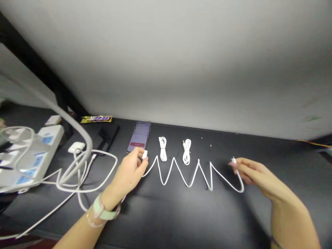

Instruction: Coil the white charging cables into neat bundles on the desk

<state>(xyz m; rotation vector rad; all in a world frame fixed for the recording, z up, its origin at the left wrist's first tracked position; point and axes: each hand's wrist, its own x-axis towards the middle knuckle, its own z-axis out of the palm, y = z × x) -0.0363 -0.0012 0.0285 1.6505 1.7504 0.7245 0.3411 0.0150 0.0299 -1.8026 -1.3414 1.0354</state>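
A white USB cable (pixel 188 186) stretches across the black desk in zigzag bends between my two hands. My left hand (pixel 130 170) pinches its USB plug between thumb and fingers, just below a phone (pixel 138 138) with a lit screen. At the cable's other end, my right hand (pixel 250 171) grips the smaller white connector, and the cable curves down beneath it. Behind the zigzag lie two coiled white cables, one on the left (pixel 163 149) and one on the right (pixel 186 152), each bundled up.
To the left stand a white power strip (pixel 49 148) with plugs, a tangle of white cords (pixel 85 190), a white charger (pixel 76 147) and a dark phone-like device (pixel 105 138). A yellow snack wrapper (pixel 97 119) lies by the grey wall (pixel 194 69). A thick pale cord (pixel 75 124) crosses in front.
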